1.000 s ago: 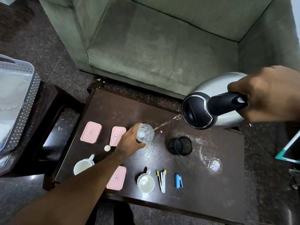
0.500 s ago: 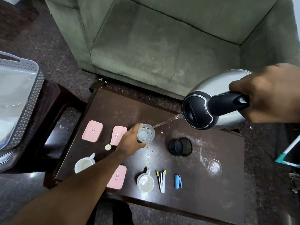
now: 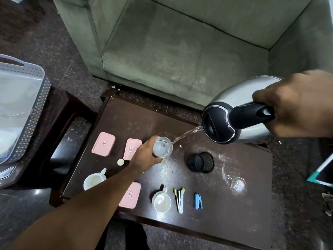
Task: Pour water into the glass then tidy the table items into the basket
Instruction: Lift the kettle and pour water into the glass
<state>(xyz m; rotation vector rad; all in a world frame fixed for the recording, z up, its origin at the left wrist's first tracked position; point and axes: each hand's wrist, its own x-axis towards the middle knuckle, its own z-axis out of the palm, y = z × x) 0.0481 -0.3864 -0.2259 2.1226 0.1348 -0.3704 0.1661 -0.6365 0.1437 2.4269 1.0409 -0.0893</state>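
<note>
My right hand [image 3: 295, 103] grips the black handle of a steel kettle [image 3: 232, 121] tilted over the dark table [image 3: 225, 222]. A thin stream of water runs from its spout into a clear glass [image 3: 162, 147]. My left hand [image 3: 145, 156] holds that glass upright on the table. A grey perforated basket [image 3: 27, 98] stands on a side stool at the left. On the table lie three pink lidded boxes [image 3: 103, 144], [image 3: 132, 148], [image 3: 130, 195], two white cups [image 3: 93, 181], [image 3: 161, 202], pens [image 3: 179, 200], a blue stapler [image 3: 198, 201] and a black mesh pen holder [image 3: 201, 162].
A green sofa [image 3: 180, 47] stands just behind the table. A small white cap [image 3: 120, 162] lies near the pink boxes. A wet ring and a second clear glass [image 3: 238, 184] sit at the table's right. A tablet-like edge [image 3: 322, 174] shows at far right.
The pour continues with both hands nearly still. The view has shifted slightly, so the table and basket sit a little more to the right in frame.
</note>
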